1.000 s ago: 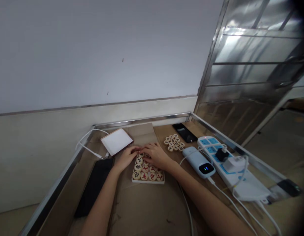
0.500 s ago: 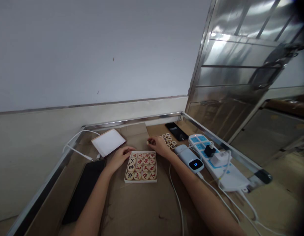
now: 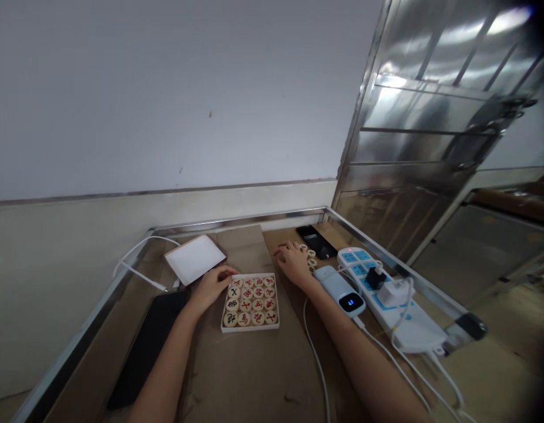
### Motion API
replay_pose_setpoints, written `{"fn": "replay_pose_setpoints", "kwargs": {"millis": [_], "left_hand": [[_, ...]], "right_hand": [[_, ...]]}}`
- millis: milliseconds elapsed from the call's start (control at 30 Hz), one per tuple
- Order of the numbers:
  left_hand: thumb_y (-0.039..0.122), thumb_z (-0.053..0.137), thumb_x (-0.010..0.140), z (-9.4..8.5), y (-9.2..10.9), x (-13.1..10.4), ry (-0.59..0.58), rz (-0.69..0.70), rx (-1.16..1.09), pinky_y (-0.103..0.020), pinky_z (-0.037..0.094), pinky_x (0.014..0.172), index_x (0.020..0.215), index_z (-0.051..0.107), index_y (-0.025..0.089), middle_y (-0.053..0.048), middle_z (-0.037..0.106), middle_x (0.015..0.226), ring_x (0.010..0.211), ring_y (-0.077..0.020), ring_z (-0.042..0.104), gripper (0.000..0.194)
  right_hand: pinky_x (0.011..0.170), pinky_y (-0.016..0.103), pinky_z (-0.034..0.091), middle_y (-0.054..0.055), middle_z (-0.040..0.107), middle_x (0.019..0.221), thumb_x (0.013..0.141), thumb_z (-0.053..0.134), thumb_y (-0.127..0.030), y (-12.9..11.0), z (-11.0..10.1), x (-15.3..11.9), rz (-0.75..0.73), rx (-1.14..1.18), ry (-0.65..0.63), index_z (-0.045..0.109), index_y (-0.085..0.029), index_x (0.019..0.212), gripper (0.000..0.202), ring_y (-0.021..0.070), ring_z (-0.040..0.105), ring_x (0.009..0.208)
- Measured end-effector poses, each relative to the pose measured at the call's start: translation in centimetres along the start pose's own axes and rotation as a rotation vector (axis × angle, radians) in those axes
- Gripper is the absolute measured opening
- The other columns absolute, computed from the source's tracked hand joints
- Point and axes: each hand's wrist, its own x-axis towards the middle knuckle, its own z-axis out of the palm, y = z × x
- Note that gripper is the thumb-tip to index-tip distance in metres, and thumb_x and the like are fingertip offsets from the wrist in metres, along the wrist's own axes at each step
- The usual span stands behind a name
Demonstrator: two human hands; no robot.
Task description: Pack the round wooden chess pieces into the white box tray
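Note:
A white box point(image 3: 249, 329) holds rows of round xiangqi pieces point(image 3: 258, 292), most with red characters and a few at its left side with black ones. My left hand point(image 3: 211, 286) rests at the box's top left corner, fingers stretched out and touching its edge. To the right, my right hand point(image 3: 294, 262) lies low over a group of loose xiangqi pieces point(image 3: 312, 262), its fingers spread. Part of that group is hidden beneath it, and no piece shows between the fingers.
A white box lid point(image 3: 195, 259) lies behind my left hand, with a black tablet-like slab point(image 3: 146, 352) below it. On the right are a black phone point(image 3: 316, 241), a power bank point(image 3: 338, 288) and a power strip point(image 3: 395, 311) with cables. A metal rim point(image 3: 241, 221) edges the table.
My right hand has shifted right onto the loose pieces and its fingers have spread; a piece at its fingertips before no longer shows. My left hand stays by the box.

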Motion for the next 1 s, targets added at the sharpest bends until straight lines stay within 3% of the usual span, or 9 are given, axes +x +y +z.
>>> {"fn": "replay_pose_setpoints", "kwargs": {"millis": [67,167,233,467,600,800,1000], "left_hand": [[0.030,0.052,0.072,0.0,0.0,0.0,0.013,0.003,0.006,-0.035,0.047,0.082,0.086,0.065,0.015,-0.008,0.069,0.091,0.085,-0.0214,0.062,0.024],[0.026,0.052,0.072,0.2,0.2,-0.1,0.036,0.006,0.036,-0.034,0.047,0.083,0.084,0.066,0.015,-0.007,0.069,0.089,0.085,-0.0209,0.062,0.021],[0.023,0.052,0.072,0.2,0.4,-0.3,0.045,0.012,0.052,-0.033,0.046,0.084,0.084,0.066,0.015,-0.007,0.069,0.089,0.086,-0.0204,0.062,0.020],[0.020,0.048,0.075,0.3,0.3,-0.4,0.036,0.044,0.100,-0.033,0.045,0.087,0.088,0.066,0.014,-0.008,0.068,0.093,0.090,-0.0204,0.061,0.023],[0.021,0.048,0.076,0.2,0.2,-0.3,0.035,0.059,0.113,-0.032,0.044,0.088,0.088,0.066,0.014,-0.008,0.068,0.093,0.090,-0.0201,0.061,0.023],[0.022,0.049,0.075,0.3,0.5,-0.4,0.044,0.032,0.100,-0.033,0.044,0.089,0.089,0.066,0.015,-0.007,0.069,0.096,0.092,-0.0206,0.061,0.023],[0.025,0.048,0.076,0.2,0.5,-0.5,0.006,0.013,0.072,-0.033,0.045,0.087,0.088,0.066,0.014,-0.008,0.068,0.095,0.091,-0.0209,0.061,0.024]], "right_hand": [[0.091,0.039,0.031,0.005,0.057,0.113,0.083,0.051,-0.019,-1.1,-0.3,0.0,-0.082,0.158,0.014,0.065,-0.024,0.096,0.020,0.0219,0.045,0.108],[0.090,0.033,0.034,0.003,0.059,0.110,0.082,0.055,-0.021,-3.0,-0.6,-0.7,-0.353,0.331,-0.143,0.064,-0.025,0.101,0.022,0.0181,0.049,0.105],[0.090,0.033,0.034,0.003,0.059,0.112,0.082,0.056,-0.022,-4.0,-0.4,-1.4,-0.482,0.326,-0.240,0.062,-0.026,0.108,0.026,0.0174,0.050,0.106],[0.092,0.039,0.028,0.003,0.048,0.132,0.084,0.051,-0.018,-5.6,-0.1,-2.7,-0.530,0.215,-0.226,0.055,-0.033,0.120,0.039,0.0220,0.040,0.118],[0.091,0.038,0.028,0.004,0.054,0.126,0.085,0.051,-0.024,-6.7,0.0,-3.2,-0.597,0.254,-0.284,0.057,-0.029,0.116,0.033,0.0202,0.044,0.114],[0.088,0.037,0.027,0.005,0.062,0.114,0.083,0.057,-0.031,-6.9,0.1,-3.1,-0.537,0.267,-0.201,0.060,-0.025,0.104,0.022,0.0209,0.050,0.106],[0.087,0.034,0.029,0.005,0.063,0.106,0.082,0.056,-0.027,-3.4,-1.0,-1.4,-0.248,0.196,-0.109,0.058,-0.021,0.106,0.025,0.0194,0.052,0.102]]}}
